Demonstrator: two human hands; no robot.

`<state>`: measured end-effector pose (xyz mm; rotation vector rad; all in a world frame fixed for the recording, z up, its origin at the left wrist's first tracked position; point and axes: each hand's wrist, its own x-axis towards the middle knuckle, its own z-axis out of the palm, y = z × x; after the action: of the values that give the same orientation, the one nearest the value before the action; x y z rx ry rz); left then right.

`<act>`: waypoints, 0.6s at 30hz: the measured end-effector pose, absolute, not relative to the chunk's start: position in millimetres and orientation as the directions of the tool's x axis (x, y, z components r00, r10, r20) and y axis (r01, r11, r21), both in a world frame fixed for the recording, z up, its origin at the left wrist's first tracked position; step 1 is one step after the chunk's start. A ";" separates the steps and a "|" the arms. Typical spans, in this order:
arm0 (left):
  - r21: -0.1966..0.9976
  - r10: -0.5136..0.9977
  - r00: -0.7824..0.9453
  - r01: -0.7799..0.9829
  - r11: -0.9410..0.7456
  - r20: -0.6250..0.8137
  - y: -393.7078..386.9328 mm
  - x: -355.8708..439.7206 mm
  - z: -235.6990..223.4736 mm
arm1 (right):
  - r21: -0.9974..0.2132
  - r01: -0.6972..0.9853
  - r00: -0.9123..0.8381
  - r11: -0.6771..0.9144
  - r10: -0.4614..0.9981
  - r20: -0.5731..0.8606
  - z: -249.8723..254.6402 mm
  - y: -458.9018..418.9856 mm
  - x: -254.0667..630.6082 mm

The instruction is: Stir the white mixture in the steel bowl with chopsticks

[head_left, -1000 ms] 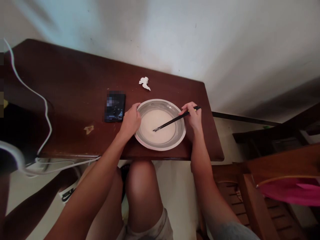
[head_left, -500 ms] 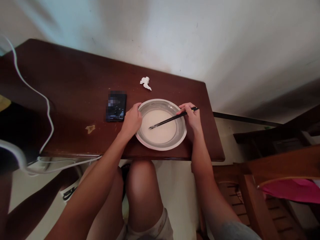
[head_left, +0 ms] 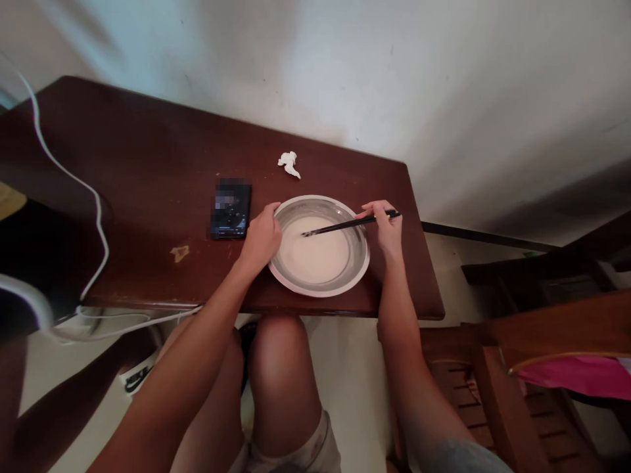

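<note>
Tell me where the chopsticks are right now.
In the head view, the black chopsticks are in the right hand, slanting leftward over the right side of the metal bowl, their tips at the pale mixture inside.

We can read one brand: NIKE, in black capitals with the black swoosh mark beneath it, on a white piece of footwear [head_left: 137, 378] low at the left of our view. On the phone [head_left: 237, 218], we see only small, partly pixelated screen marks that we cannot make out as words or numbers.
</note>
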<state>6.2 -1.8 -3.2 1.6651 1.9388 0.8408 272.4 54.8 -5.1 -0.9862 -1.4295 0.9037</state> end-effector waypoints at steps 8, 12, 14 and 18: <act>0.694 0.984 -0.169 0.715 0.081 0.060 -2.0 5.9 -3.3 | -0.950 0.032 -0.119 0.311 0.945 0.305 -7.7 53.3 271.3; 0.694 0.984 -0.165 0.717 0.074 0.066 -1.9 5.9 -3.4 | -0.925 0.077 -0.049 0.372 0.928 0.369 -6.9 55.7 272.0; 0.691 0.984 -0.164 0.719 0.075 0.064 -1.7 6.0 -3.6 | -0.917 0.072 0.067 0.392 0.915 0.397 -6.1 57.6 275.2; 0.688 0.985 -0.160 0.722 0.073 0.063 -1.8 6.0 -3.7 | -0.935 -0.009 0.007 0.355 0.935 0.355 -6.6 55.3 274.6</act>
<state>6.0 -1.8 -3.7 1.6900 1.9362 0.8339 274.6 55.3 -6.6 -0.9337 -1.3486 0.9388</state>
